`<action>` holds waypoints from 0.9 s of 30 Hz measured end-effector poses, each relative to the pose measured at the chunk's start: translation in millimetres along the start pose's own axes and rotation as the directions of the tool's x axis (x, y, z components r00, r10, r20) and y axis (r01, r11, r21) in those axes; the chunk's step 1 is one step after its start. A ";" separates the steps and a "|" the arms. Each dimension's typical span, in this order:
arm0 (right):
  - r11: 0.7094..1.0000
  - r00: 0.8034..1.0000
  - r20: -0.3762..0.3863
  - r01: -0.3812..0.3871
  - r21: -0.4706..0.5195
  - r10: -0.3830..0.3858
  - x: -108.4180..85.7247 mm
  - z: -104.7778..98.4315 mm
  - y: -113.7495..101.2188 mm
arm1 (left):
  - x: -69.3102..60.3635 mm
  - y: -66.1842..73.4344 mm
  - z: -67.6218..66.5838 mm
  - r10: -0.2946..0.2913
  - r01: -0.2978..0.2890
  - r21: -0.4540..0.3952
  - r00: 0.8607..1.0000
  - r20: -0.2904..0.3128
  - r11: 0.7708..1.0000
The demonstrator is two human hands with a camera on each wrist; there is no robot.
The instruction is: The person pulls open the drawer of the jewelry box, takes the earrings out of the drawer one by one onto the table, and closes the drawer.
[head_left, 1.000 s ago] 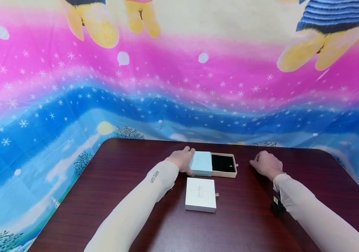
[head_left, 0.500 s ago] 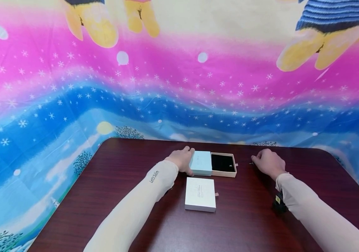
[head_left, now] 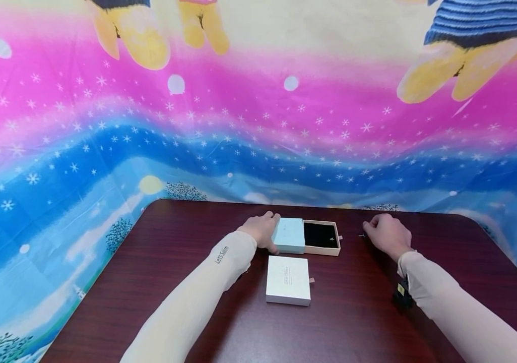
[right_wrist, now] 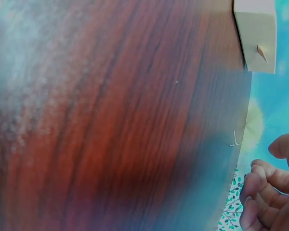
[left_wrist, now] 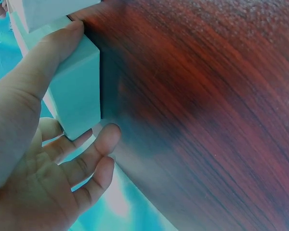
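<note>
The left hand (head_left: 260, 231) grips the left end of a pale blue jewelry box sleeve (head_left: 290, 234), with the thumb along its near side and fingers at its far side. From the sleeve's right end the cream drawer (head_left: 319, 251) is pulled out. A small star-shaped stud earring (head_left: 332, 239) sits on its black pad (head_left: 317, 233). To the right, another small silver stud earring (right_wrist: 234, 140) lies on the table, its thin post pointing up. Just beside it is the right hand (head_left: 387, 234), loosely curled, with a gap between its fingertips and the earring in the right wrist view.
A white box (head_left: 287, 280) with a small pinkish pull tab stands in front of the blue one. Both are on a dark red wooden table (head_left: 195, 322). Behind the table's back edge hangs a colorful printed cloth (head_left: 240, 116).
The right hand has shifted slightly right, away from the drawer, and the silver earring has come into sight beside its fingertips. The left hand and boxes stay in place.
</note>
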State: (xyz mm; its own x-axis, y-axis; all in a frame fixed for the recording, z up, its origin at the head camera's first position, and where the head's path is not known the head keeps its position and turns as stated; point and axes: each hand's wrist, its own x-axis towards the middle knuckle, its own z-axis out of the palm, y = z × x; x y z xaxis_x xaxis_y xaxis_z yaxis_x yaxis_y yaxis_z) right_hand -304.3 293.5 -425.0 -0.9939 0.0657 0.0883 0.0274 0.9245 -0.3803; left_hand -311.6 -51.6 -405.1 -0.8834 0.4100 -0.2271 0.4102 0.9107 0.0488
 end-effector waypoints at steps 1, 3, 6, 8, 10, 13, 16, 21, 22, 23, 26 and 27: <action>1.000 1.000 -0.003 0.000 0.003 0.000 -0.3 -0.2 -0.3 | -0.7 0.1 -0.3 0.002 -0.002 0.000 1.000 -0.001 1.000; 1.000 1.000 -0.009 -0.002 0.002 0.002 -0.9 -0.1 -0.9 | -1.9 0.3 -1.0 0.006 -0.006 0.000 1.000 -0.005 1.000; 1.000 1.000 -0.017 0.000 0.008 0.000 -1.9 -0.8 -3.2 | -3.0 0.3 -1.7 0.010 -0.010 0.000 1.000 -0.011 1.000; 1.000 1.000 -0.015 0.000 0.007 0.000 -2.2 -0.8 -5.0 | -2.9 0.2 -1.9 0.010 -0.010 -0.001 1.000 -0.009 1.000; 1.000 1.000 -0.011 0.001 0.011 -0.001 -2.5 -0.8 -6.6 | -2.2 0.1 -1.4 0.008 -0.008 -0.003 1.000 -0.008 1.000; 1.000 1.000 -0.003 -0.002 0.010 0.002 -2.9 -0.5 -8.9 | -0.2 -0.1 -0.1 0.003 -0.003 -0.005 1.000 -0.004 1.000; 1.000 1.000 -0.004 -0.004 0.011 0.004 -3.8 -0.8 -11.1 | 0.8 -0.1 0.9 -0.001 0.001 -0.007 1.000 -0.005 1.000; 1.000 1.000 -0.012 0.008 0.010 -0.008 -4.1 -1.2 -14.3 | 0.1 -0.3 0.7 -0.002 0.002 -0.012 1.000 -0.006 1.000; 1.000 1.000 -0.014 0.012 0.012 -0.012 -4.4 -1.4 -15.4 | -0.3 -0.3 0.6 -0.002 0.002 -0.015 1.000 -0.006 1.000; 1.000 1.000 -0.017 0.018 0.011 -0.017 -4.5 -1.4 -16.1 | -0.6 -0.4 0.4 -0.001 0.001 -0.015 1.000 -0.007 1.000; 0.999 0.999 -0.022 0.035 0.009 -0.034 -4.8 -1.3 -18.6 | -1.5 -0.7 -0.1 0.002 -0.003 -0.015 1.000 -0.008 1.000; 0.999 0.999 -0.024 0.039 0.007 -0.039 -5.0 -1.2 -19.5 | -1.8 -0.8 -0.4 0.005 -0.005 -0.014 1.000 -0.009 1.000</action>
State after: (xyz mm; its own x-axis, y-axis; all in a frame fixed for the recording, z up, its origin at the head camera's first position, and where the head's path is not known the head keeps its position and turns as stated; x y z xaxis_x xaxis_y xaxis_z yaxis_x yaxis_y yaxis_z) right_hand -299.7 275.6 -416.9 -0.9914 0.0383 0.1250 -0.0126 0.9236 -0.3832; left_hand -310.5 -53.0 -404.3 -0.8833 0.4148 -0.2184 0.4113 0.9093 0.0635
